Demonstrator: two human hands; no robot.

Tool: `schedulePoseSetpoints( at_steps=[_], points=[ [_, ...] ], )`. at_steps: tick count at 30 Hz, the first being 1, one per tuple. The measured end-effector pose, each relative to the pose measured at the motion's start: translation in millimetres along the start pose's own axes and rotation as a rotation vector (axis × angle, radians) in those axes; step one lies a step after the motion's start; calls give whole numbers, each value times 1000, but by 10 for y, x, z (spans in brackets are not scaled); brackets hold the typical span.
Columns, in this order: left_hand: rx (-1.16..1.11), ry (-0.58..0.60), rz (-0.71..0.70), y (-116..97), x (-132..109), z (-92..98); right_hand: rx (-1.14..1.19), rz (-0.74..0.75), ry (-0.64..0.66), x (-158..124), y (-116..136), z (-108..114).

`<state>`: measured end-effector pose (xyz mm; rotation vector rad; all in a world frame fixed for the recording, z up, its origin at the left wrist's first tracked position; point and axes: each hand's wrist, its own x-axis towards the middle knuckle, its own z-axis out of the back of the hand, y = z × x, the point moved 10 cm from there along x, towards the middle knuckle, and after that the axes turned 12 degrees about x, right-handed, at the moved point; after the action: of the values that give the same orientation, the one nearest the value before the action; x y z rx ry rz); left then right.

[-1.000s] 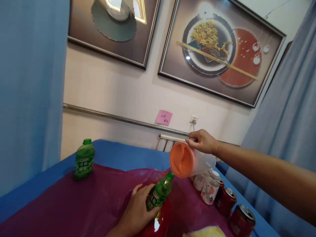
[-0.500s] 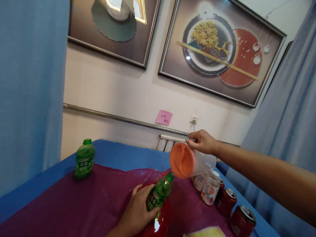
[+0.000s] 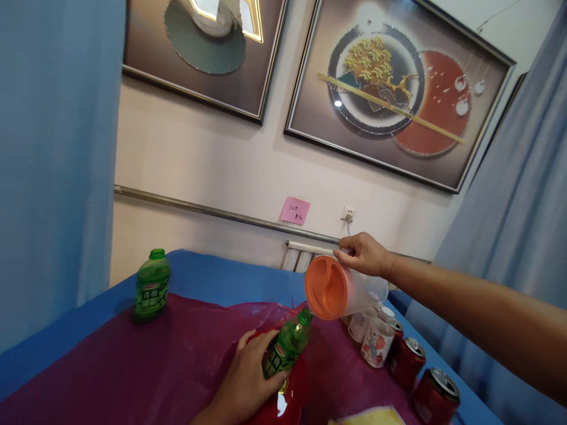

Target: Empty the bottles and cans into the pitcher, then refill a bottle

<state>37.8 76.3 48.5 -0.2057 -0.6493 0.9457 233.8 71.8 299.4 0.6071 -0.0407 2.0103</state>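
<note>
My left hand (image 3: 248, 375) is wrapped round a green plastic bottle (image 3: 291, 345), uncapped and tilted a little to the right. Beneath it lies a shiny red dish (image 3: 295, 407), partly hidden by the hand and bottle. By its handle, my right hand (image 3: 365, 254) grips a clear pitcher (image 3: 361, 292) with an orange lid (image 3: 328, 286). The pitcher is tipped on its side, its lid edge close to the bottle's mouth. Whether liquid is flowing between them I cannot tell.
Another open green bottle (image 3: 152, 286) stands at the left. On the right are a printed clear bottle (image 3: 378, 339) and several red cans (image 3: 436, 395). A yellow cloth (image 3: 370, 417) lies at the front. A purple sheet (image 3: 177, 360) covers part of the blue table (image 3: 199, 274).
</note>
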Motion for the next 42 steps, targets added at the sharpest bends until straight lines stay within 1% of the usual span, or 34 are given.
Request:
schedulePoseSetpoints(
  at_steps=[3, 9, 18, 23, 29, 35, 42],
  points=[
    [-18, -20, -11, -3, 4, 10, 8, -2, 3, 2, 3, -2],
    [-5, 4, -12, -32, 9, 8, 8, -8, 8, 0, 6, -3],
    [-15, -30, -23, -32, 0, 41, -6, -1, 2, -3, 2, 0],
    [-1, -9, -10, -16, -1, 8, -6, -3, 12, -4, -3, -14],
    [-34, -42, -16, -2, -3, 24, 0, 3, 7, -2, 15, -10],
    [-13, -11, -3, -8, 2, 11, 8, -6, 3, 1, 13, 3],
    [-13, -32, -22, -35, 6, 35, -10, 7, 7, 3, 29, 2]
  ],
)
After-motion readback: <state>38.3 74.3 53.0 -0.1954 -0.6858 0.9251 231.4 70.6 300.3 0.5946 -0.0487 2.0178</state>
